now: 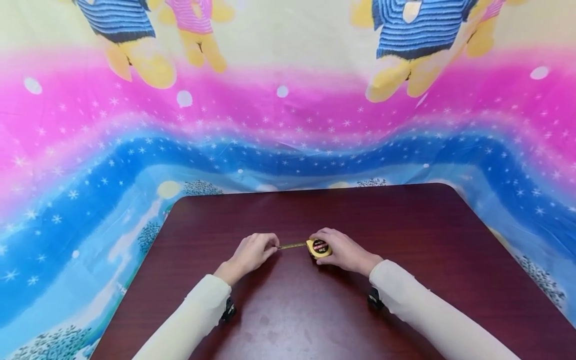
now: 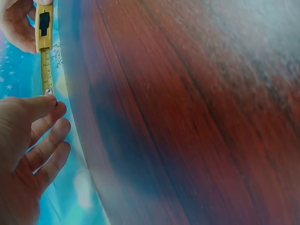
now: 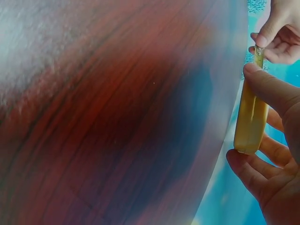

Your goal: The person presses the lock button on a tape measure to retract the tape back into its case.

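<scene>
A yellow tape measure (image 1: 320, 248) with a round black and red label marked 2m is gripped by my right hand (image 1: 344, 251), fingers over its top and thumb along the lower side. From its left side runs a short length of yellow blade (image 1: 292, 246). My left hand (image 1: 254, 251) pinches the blade's end between thumb and index finger, as the left wrist view shows with the metal hook (image 2: 49, 92) at the thumb tip. The case's narrow edge, with a black lock button (image 2: 44, 23), faces the left wrist camera.
Both hands are over a dark red-brown wooden table (image 1: 288, 310) with rounded far corners. Behind it and at its sides hangs a printed cloth (image 1: 279, 120) with bears and snowflakes. Black wrist devices (image 1: 228, 310) sit under both light sleeves (image 1: 191, 317).
</scene>
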{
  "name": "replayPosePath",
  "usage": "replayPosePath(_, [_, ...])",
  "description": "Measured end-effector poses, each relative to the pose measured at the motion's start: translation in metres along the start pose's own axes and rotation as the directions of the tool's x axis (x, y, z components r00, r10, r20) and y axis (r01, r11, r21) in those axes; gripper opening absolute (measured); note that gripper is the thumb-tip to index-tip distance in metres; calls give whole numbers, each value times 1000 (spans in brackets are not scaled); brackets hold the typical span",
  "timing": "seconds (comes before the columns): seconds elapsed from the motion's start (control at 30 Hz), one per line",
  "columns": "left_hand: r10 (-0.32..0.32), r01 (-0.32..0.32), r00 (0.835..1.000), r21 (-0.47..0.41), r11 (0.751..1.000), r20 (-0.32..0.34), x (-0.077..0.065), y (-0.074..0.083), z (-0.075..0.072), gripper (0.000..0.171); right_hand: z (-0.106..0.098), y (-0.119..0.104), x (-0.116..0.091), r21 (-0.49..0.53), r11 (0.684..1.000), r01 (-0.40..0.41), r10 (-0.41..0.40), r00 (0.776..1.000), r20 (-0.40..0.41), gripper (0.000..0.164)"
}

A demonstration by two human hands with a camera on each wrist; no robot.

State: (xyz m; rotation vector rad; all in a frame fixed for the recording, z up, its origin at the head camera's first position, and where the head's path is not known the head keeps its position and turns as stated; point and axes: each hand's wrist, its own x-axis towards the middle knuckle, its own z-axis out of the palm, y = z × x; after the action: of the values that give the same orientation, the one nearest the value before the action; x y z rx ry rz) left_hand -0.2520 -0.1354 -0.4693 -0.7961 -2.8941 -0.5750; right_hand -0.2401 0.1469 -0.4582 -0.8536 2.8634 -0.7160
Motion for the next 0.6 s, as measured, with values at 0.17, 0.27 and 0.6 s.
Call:
replayPosePath(0.17, [13,-13,1000,-4,1000,3,3,3,3,4,5,-2,2,15,1000,13,-13,1000,2,62])
replayPosePath(0.27, [9,-9,1000,-4,1000,7,4,3,5,4,6,-3,2,17,1000,11,-11,1000,6,63])
replayPosePath(0.6, [24,-24,999,18,1000,22,11,3,9,5,9,-4,9,-6,999,44,-44,999,33,59])
